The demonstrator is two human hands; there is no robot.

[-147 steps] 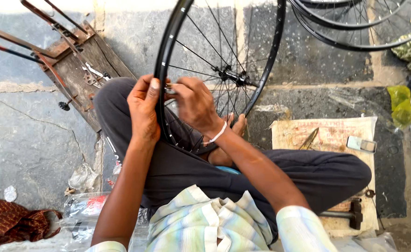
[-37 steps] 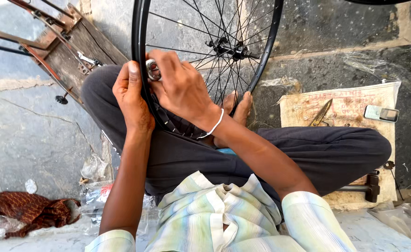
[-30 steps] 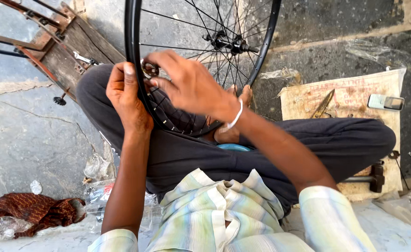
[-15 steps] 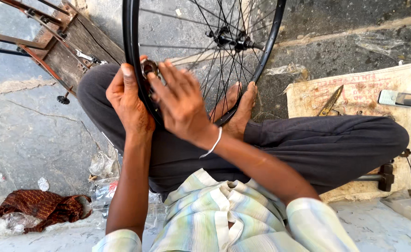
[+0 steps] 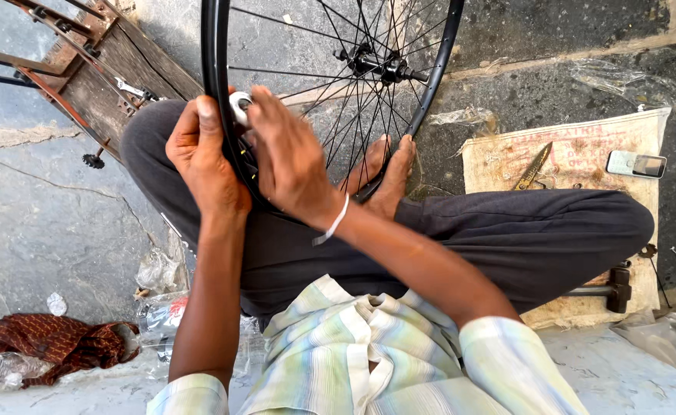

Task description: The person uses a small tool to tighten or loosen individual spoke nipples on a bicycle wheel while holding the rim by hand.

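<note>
On a stone floor, a seated person steadies a bicycle wheel (image 5: 223, 92) upright against crossed legs, bare feet bracing its lower rim. Left hand (image 5: 203, 157) clasps the rim from outside; right hand (image 5: 288, 157) presses a small white ring (image 5: 240, 104) against it, fingers together. Pliers (image 5: 534, 165), phone (image 5: 636, 164) and hammer (image 5: 611, 289) lie on a sack at right.

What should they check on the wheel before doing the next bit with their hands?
1. Left hand gripping the wheel rim: ok.
2. Right hand on the small round tool at the rim: ok.
3. Wheel steadied by the feet: ok.
4. Tool seated properly on a spoke: cannot tell, fingers hide it.
5. Hammer within reach on the mat: ok.
</note>
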